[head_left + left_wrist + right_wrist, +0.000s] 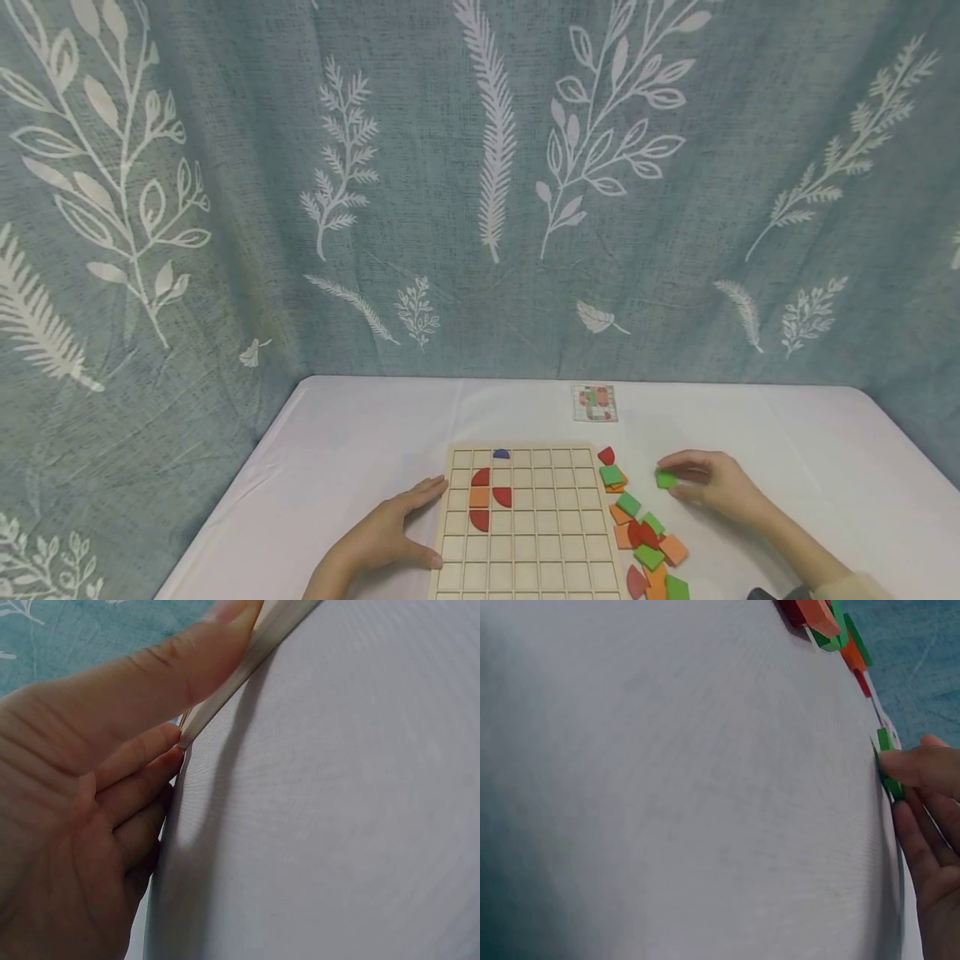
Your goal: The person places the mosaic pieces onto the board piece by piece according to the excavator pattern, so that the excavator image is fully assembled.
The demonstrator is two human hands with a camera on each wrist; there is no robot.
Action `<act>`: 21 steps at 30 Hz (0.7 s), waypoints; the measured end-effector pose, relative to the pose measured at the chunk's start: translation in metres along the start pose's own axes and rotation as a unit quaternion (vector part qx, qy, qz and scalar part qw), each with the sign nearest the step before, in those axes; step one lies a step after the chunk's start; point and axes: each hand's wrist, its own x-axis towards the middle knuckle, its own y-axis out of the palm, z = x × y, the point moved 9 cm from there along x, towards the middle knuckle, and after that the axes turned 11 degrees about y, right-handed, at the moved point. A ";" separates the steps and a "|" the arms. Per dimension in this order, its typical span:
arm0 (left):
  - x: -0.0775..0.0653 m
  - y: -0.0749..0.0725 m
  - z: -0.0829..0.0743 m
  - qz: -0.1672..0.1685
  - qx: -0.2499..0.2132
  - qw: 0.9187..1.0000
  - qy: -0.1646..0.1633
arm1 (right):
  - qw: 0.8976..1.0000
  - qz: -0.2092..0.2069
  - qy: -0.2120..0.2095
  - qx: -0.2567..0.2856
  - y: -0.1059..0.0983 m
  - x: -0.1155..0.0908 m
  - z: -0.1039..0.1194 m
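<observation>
A wooden grid board (549, 523) lies on the white table. My left hand (386, 529) rests at the board's left side, its thumb and fingertips against the edge; the left wrist view shows the board's edge (259, 656) by the thumb. On the grid sit a small blue piece (501, 454), an orange square (479, 497) and three red quarter circles, one just above the square (481, 477). To the right of the board, my right hand (716, 483) pinches a green tile (665, 479) between thumb and fingers; the right wrist view shows this tile (889, 761) edge-on at the thumb tip.
Along the board's right edge runs a loose pile of green, orange and red tiles (649, 557), some overlapping. A small printed pattern card (595, 402) lies behind the board near the table's back edge. A blue-green curtain (480, 208) with white leaves hangs behind the table.
</observation>
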 end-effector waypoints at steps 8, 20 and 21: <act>0.000 0.000 0.003 0.000 0.002 1.000 0.000 | 0.996 -0.067 0.051 -0.002 -0.017 -0.004 -0.002; 0.000 -0.002 0.002 0.002 -0.005 1.000 0.001 | 0.995 -0.091 0.021 0.029 -0.025 -0.007 0.010; 0.000 -0.002 0.002 0.002 -0.005 1.000 0.001 | 0.995 -0.090 0.018 0.030 -0.024 -0.007 0.011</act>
